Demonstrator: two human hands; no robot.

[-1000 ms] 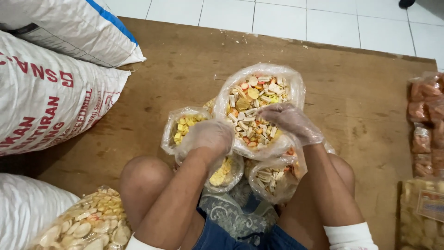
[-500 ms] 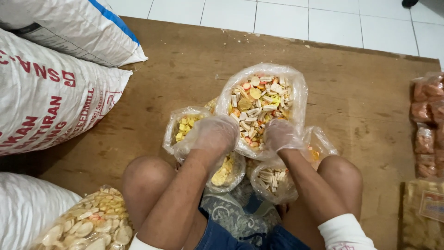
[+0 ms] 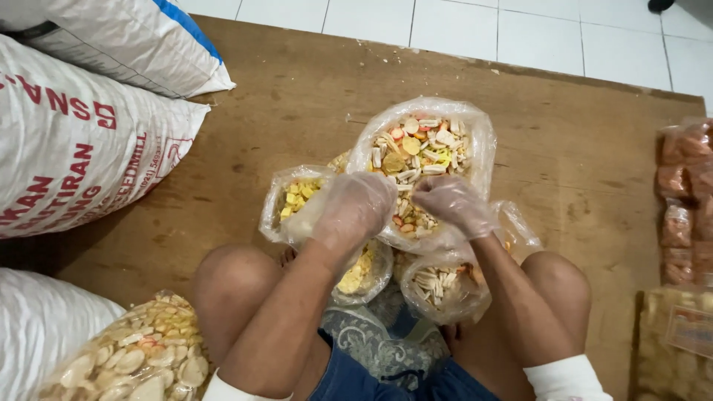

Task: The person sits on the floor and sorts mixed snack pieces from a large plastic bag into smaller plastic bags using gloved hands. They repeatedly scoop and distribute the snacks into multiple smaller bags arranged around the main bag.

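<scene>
A brown wooden board floor [image 3: 297, 111] carries everything here, with white tiles [image 3: 460, 30] beyond its far edge. Two big white woven sacks with red print [image 3: 74, 141] lie at the left, a third white sack with a blue stripe [image 3: 126, 37] behind them.

In the middle stands the large clear plastic bag of mixed crackers [image 3: 423, 148], its mouth open and its load of white, yellow and orange pieces reaching close to the rim. It looks well filled but not yet closed or tied. Both hands, each in a thin clear plastic glove, are at its near edge. The left hand [image 3: 353, 208] is curled over the rim of the bag, fingers bent around the plastic; the right hand [image 3: 453, 204] is loosely fisted just inside the mouth, and I cannot tell whether it pinches crackers or only the plastic.

Around this bag sit smaller clear bags, all open: a bag of yellow cube crackers [image 3: 293, 197] to its left, a bag of pale yellow crackers [image 3: 364, 271] under the left forearm, and a bag of white stick crackers [image 3: 438, 286] between the knees.

At the lower left lies a full bag of round pale crackers [image 3: 126, 356]. At the right edge are sealed packets of reddish-brown snacks [image 3: 679, 193], stacked, apparently finished packs.
</scene>
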